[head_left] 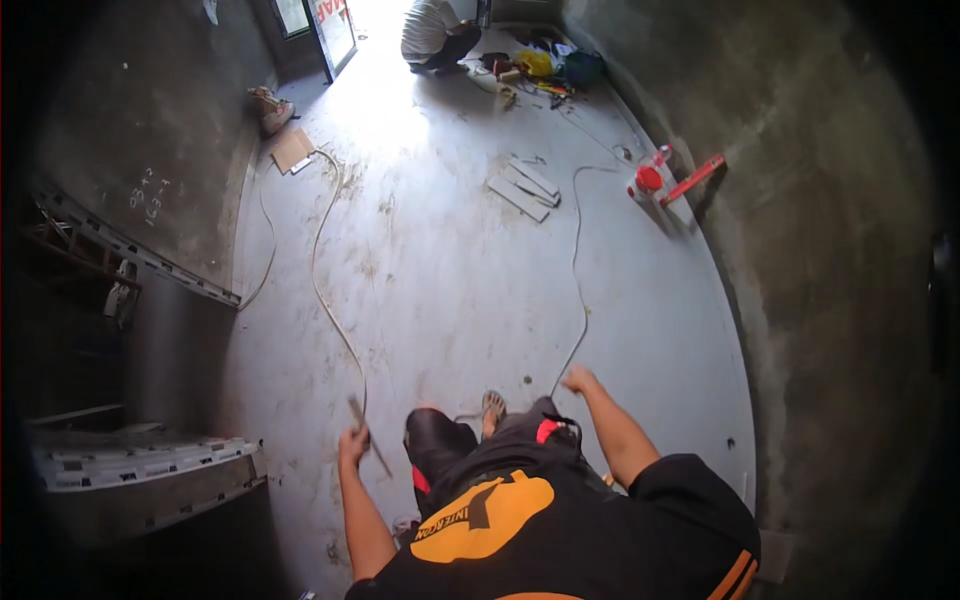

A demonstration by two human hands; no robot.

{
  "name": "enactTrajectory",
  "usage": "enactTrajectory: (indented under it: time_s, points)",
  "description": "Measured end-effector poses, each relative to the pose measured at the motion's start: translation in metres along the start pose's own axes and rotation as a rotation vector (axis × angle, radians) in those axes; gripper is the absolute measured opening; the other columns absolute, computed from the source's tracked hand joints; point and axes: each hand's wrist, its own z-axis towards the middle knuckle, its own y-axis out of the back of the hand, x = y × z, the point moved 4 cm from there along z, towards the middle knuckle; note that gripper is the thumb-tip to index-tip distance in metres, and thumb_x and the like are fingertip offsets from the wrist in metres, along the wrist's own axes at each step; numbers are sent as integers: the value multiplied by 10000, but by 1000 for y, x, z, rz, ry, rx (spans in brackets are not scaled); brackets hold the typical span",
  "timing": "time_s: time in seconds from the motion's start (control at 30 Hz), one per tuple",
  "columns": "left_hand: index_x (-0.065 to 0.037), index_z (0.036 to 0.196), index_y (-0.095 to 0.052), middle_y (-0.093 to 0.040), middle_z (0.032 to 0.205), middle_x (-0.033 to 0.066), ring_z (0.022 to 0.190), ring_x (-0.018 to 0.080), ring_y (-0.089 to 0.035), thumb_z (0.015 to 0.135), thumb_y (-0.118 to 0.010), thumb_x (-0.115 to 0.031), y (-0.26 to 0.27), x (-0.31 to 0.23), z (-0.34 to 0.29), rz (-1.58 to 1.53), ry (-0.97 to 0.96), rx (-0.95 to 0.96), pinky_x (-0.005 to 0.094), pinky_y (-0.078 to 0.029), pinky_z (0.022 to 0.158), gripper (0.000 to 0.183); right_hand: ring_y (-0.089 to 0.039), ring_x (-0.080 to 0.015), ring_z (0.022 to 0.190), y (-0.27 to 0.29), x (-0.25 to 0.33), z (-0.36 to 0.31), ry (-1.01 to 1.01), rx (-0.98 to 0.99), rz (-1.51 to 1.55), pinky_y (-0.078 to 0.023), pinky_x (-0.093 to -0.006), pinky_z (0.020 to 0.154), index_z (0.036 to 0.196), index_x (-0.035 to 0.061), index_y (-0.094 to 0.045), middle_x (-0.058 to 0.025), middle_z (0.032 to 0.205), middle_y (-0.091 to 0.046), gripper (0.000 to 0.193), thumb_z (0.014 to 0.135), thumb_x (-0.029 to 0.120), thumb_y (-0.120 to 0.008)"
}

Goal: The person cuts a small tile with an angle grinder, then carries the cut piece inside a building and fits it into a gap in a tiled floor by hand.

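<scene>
My left hand is closed around a slim, dull-coloured stick-like tool. Part of it sticks up past my fist and a thin end slants down beside my leg; its exact kind is unclear. My right hand hovers beside my right knee, smeared by motion, so its fingers cannot be read. Close to that hand a thin pale cable runs over the grey floor. Another cable lies on the floor ahead of my left hand.
Several pale strips lie ahead. By the right wall sit a red-topped container and a red bar-like tool. Brown cardboard and a bag are at the left wall. A person crouches near the doorway beside piled gear.
</scene>
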Motion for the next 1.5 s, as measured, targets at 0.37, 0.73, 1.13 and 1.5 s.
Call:
enactTrajectory:
  time_s: [0.37, 0.73, 1.13, 1.5]
  points:
    - [-16, 839, -665, -672, 831, 142, 755, 237, -636, 774, -682, -408, 23, -36, 93, 425, 742, 380, 374, -500, 676, 398, -603, -153, 570, 443, 373, 304, 422, -518, 813, -494, -318, 548, 864, 16, -635, -72, 667, -647, 199, 822, 210, -649]
    - [8, 925, -611, -663, 786, 115, 708, 196, -635, 835, -690, -304, 118, -589, 773, 424, -293, 16, 332, -499, 628, 334, -622, -203, 501, 467, 405, 456, -321, -341, 1096, -507, -324, 468, 860, -26, -648, -108, 668, -654, 166, 747, 95, -659]
    - [-61, 869, -644, -667, 795, 83, 687, 197, -637, 850, -677, -256, 175, -716, 965, 141, 539, -2, 387, -503, 567, 199, -649, -217, 761, 1248, 961, 404, 1591, -676, 247, -517, -320, 664, 1134, 57, -621, -87, 854, -651, 436, 711, 40, -725]
    - [-55, 825, -678, -655, 765, 123, 630, 194, -615, 809, -696, -217, 221, -879, 1154, 291, 759, 447, 373, -492, 532, 164, -665, -199, 798, 1437, 1307, 590, 1655, -399, -606, -512, -375, 586, 845, 59, -674, -74, 822, -678, 179, 675, 109, -698]
